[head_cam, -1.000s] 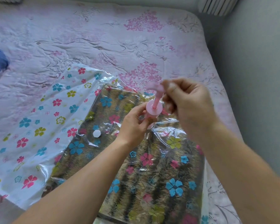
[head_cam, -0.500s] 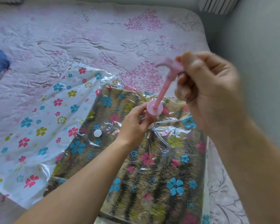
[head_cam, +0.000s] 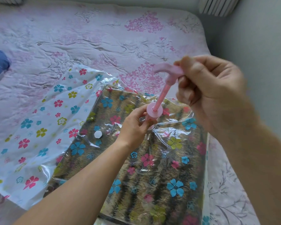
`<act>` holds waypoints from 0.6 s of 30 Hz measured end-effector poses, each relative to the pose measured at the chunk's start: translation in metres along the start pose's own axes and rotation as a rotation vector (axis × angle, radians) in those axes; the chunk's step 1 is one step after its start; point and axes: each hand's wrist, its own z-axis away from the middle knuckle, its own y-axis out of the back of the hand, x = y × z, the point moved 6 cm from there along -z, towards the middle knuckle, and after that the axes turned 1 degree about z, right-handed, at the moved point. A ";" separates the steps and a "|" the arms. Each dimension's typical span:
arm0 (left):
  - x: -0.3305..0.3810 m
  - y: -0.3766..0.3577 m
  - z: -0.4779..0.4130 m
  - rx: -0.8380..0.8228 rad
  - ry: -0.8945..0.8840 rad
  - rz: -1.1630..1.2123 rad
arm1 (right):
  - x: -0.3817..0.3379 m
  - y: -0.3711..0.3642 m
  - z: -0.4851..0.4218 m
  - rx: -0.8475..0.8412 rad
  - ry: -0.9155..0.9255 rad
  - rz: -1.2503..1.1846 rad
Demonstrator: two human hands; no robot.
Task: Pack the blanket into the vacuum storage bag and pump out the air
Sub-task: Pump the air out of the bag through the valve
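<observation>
The head view looks down on a bed [head_cam: 91,39] where the vacuum storage bag [head_cam: 39,114] lies flat. The blanket [head_cam: 154,179] is already inside it and fills the half nearer the person, just below the hands. The left hand [head_cam: 135,127] curls its fingers round the barrel of the pink pump [head_cam: 154,110], holding it down on the film. The valve beneath is hidden. The right hand [head_cam: 212,96] is clenched round the handle [head_cam: 166,70], with the plunger rod drawn well out and leaning to the right. That lean is the likely trouble: a slanted push could tip the barrel off its seat, air would leak back in, and the stroke would be wasted. The film around the pump is loose and wrinkled, so a fold sucked under the base could also break the seal. A white cap [head_cam: 98,134] sits loose on the bag beside the left wrist, and a shifting arm could knock it away.
</observation>
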 end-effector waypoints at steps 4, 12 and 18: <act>0.004 -0.002 -0.001 0.001 -0.011 0.040 | 0.030 0.003 0.006 0.047 -0.057 0.096; 0.002 0.000 0.000 0.013 0.007 0.034 | 0.075 0.011 0.009 0.118 -0.276 0.268; 0.004 0.000 -0.002 0.000 0.004 0.008 | 0.000 0.002 -0.007 0.026 0.046 -0.049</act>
